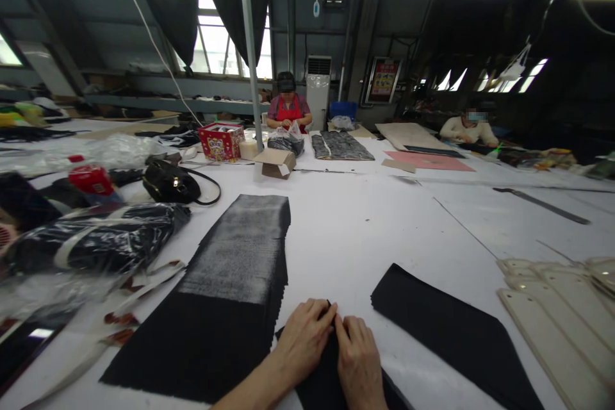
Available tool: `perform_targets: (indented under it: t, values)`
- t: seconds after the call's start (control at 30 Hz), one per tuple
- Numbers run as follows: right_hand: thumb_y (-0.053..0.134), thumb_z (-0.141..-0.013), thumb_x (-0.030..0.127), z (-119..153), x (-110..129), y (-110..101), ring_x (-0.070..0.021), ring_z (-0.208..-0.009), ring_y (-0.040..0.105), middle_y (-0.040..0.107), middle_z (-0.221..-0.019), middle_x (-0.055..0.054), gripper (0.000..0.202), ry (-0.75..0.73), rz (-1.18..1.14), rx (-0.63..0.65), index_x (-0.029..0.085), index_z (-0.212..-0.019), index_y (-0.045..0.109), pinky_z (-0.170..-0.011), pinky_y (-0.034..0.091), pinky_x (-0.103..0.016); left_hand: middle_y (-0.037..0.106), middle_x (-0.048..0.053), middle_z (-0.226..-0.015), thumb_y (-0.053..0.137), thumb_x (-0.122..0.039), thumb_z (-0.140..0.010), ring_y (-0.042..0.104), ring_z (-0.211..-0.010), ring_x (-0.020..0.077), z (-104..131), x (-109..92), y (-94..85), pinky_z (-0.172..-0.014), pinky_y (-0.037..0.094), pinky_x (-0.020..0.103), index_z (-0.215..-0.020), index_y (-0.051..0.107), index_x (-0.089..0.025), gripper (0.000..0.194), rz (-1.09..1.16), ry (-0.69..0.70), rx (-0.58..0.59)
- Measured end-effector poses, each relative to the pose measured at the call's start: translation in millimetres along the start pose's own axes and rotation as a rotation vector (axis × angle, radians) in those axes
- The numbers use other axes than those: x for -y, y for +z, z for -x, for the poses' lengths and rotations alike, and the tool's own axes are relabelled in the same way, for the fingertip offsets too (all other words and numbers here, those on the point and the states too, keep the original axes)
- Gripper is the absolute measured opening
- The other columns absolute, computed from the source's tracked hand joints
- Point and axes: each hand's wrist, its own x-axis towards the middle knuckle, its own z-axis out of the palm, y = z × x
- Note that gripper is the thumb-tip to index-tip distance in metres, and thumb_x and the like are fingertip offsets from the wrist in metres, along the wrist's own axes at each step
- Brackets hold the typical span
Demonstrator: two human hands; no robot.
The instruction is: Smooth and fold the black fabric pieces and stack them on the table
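At the bottom centre, a black fabric piece (323, 379) lies on the white table (355, 230). My left hand (307, 333) has its fingers closed on the far end of this piece. Close beside it, my right hand (356, 349) pinches the same end, the fingertips of both hands nearly touching. To the left is a spread of black fabric pieces (192, 339), its far part greyish and its right edge jagged. A folded black piece (446, 327) rests to the right of my hands.
Pale flat panels (562, 320) overlap at the right edge. A plastic-wrapped black bundle (110, 237), black handbag (172, 180) and red box (221, 141) are on the left. An open carton (276, 164) stands farther back. Two people sit across the tables.
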Motion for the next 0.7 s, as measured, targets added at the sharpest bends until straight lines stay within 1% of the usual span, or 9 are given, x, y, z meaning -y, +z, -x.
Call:
perform_targets:
  t: [0.23, 0.4, 0.53, 0.7]
  values:
    - [0.042, -0.088, 0.008, 2, -2, 3, -0.0225, -0.081, 0.049, 0.055, -0.089, -0.008, 0.037, -0.019, 0.028, 0.021, 0.016, -0.123, 0.052, -0.071, 0.041, -0.037, 0.054, 0.007, -0.118, 0.046, -0.018, -0.094, 0.050, -0.107, 0.0225, 1, 3, 3.2, -0.091, 0.044, 0.038, -0.134, 0.045, -0.026, 0.041, -0.007, -0.031, -0.015]
    - [0.042, -0.087, 0.006, 2, -1, 2, -0.0229, -0.081, 0.049, 0.055, -0.090, -0.008, 0.038, -0.018, 0.054, 0.036, 0.015, -0.123, 0.052, -0.072, 0.041, -0.038, 0.054, 0.006, -0.118, 0.047, -0.019, -0.094, 0.049, -0.106, 0.0224, 0, 3, 0.4, -0.091, 0.043, 0.037, -0.134, 0.046, -0.025, 0.041, -0.001, -0.030, -0.010]
    - [0.042, -0.088, 0.007, -2, 2, -1, -0.0226, -0.080, 0.049, 0.055, -0.089, -0.008, 0.036, -0.028, 0.046, 0.018, 0.016, -0.120, 0.054, -0.070, 0.040, -0.037, 0.053, 0.006, -0.119, 0.047, -0.019, -0.093, 0.049, -0.107, 0.0225, 1, 2, -0.8, -0.092, 0.043, 0.037, -0.133, 0.046, -0.025, 0.040, 0.003, -0.039, -0.013]
    - [0.040, -0.088, 0.005, -8, 10, -9, -0.0223, -0.080, 0.050, 0.054, -0.086, -0.007, 0.033, 0.022, 0.042, -0.011, 0.018, -0.113, 0.058, -0.072, 0.039, -0.037, 0.053, 0.007, -0.120, 0.047, -0.019, -0.093, 0.049, -0.107, 0.0234, 1, 3, 1.7, -0.093, 0.042, 0.038, -0.134, 0.044, -0.022, 0.041, -0.034, -0.039, -0.018]
